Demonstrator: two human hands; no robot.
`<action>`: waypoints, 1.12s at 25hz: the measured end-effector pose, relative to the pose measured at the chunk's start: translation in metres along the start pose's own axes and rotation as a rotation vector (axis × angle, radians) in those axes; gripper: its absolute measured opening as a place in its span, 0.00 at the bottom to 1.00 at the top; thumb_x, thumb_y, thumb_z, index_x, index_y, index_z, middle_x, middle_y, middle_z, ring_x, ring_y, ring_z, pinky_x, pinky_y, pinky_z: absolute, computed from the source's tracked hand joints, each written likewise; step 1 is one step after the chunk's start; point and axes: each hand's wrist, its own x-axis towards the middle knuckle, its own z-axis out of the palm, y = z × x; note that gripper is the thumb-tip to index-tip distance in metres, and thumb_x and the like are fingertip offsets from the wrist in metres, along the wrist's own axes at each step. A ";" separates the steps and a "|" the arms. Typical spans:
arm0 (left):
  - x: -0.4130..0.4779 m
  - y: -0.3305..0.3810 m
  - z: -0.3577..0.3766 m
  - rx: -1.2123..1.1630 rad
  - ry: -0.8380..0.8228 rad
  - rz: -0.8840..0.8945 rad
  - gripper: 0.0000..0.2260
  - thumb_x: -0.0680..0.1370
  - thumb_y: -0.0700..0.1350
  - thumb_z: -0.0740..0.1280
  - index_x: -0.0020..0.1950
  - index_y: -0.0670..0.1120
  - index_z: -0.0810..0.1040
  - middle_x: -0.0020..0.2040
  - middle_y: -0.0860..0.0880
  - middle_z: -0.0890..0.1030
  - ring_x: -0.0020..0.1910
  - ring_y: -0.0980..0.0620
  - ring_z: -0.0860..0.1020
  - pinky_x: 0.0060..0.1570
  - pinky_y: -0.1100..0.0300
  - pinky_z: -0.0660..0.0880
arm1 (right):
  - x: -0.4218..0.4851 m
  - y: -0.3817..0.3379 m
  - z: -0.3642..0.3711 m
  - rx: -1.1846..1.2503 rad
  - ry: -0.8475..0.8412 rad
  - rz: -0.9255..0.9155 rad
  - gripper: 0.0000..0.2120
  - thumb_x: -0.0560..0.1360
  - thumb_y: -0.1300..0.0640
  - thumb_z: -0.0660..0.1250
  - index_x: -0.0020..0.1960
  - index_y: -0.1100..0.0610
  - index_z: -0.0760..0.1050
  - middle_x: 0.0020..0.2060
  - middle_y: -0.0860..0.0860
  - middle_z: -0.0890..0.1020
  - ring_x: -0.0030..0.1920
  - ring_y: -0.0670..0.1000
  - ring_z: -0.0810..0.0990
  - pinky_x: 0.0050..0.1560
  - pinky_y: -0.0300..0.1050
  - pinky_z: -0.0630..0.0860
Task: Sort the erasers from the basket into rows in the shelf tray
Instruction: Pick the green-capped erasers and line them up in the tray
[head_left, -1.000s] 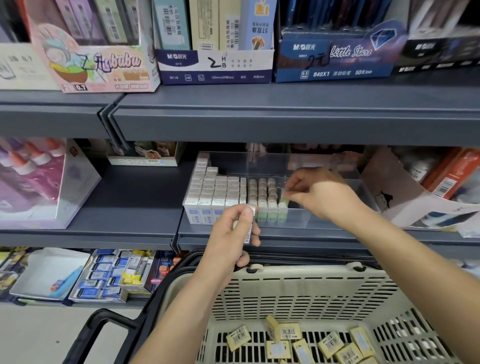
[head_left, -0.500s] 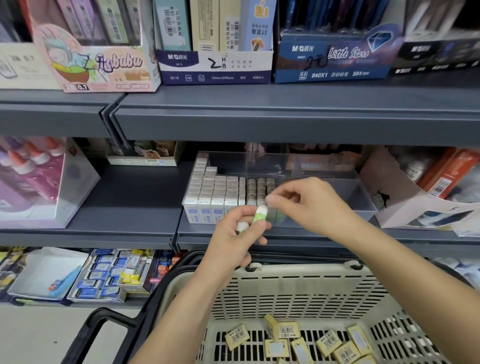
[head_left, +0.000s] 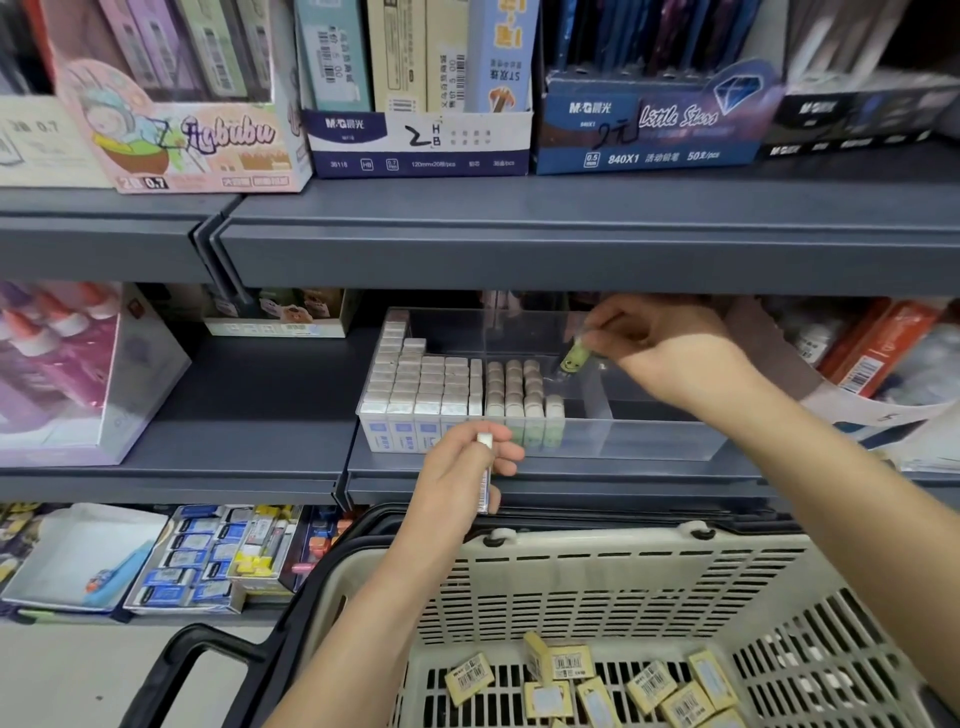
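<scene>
The right hand (head_left: 670, 353) pinches a tilted green eraser (head_left: 575, 358) over the far side of the clear tray (head_left: 649, 441), beyond the short green row (head_left: 554, 415), while the left hand (head_left: 457, 473) grips a white eraser (head_left: 485, 467) near the tray's front; lowered askew, the green one may topple standing neighbours.

R hand (head_left: 670, 353) pinches a green eraser (head_left: 574, 358), tilted, over the clear tray (head_left: 649, 441), above the gap behind its shortest green row. L hand (head_left: 462, 478) grips a white eraser (head_left: 485, 467) upright just in front of the tray. Tray's left part holds white/blue erasers (head_left: 415, 395) in rows w/ green rows (head_left: 514, 395) beside them; beige basket (head_left: 623, 582) w/ loose yellow erasers (head_left: 571, 662) sits below the tray.
</scene>
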 end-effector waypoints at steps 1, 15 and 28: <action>-0.001 0.000 0.000 0.025 -0.007 0.031 0.12 0.78 0.34 0.57 0.49 0.46 0.77 0.40 0.51 0.83 0.38 0.55 0.77 0.32 0.63 0.71 | 0.000 0.000 0.005 -0.054 -0.030 -0.009 0.08 0.73 0.51 0.68 0.37 0.43 0.72 0.35 0.38 0.77 0.46 0.47 0.80 0.52 0.43 0.75; -0.001 0.004 -0.002 -0.038 -0.025 0.067 0.15 0.79 0.36 0.59 0.56 0.54 0.77 0.40 0.51 0.83 0.42 0.52 0.82 0.35 0.60 0.78 | 0.007 0.005 0.028 -0.228 -0.077 0.012 0.05 0.74 0.50 0.67 0.40 0.43 0.72 0.42 0.42 0.81 0.46 0.50 0.79 0.49 0.44 0.74; -0.004 0.004 0.003 -0.009 -0.039 0.074 0.11 0.77 0.35 0.63 0.51 0.51 0.76 0.42 0.49 0.81 0.42 0.55 0.83 0.38 0.61 0.80 | -0.005 0.010 0.042 -0.268 -0.075 -0.021 0.11 0.78 0.53 0.60 0.57 0.48 0.76 0.54 0.47 0.81 0.55 0.53 0.78 0.55 0.45 0.74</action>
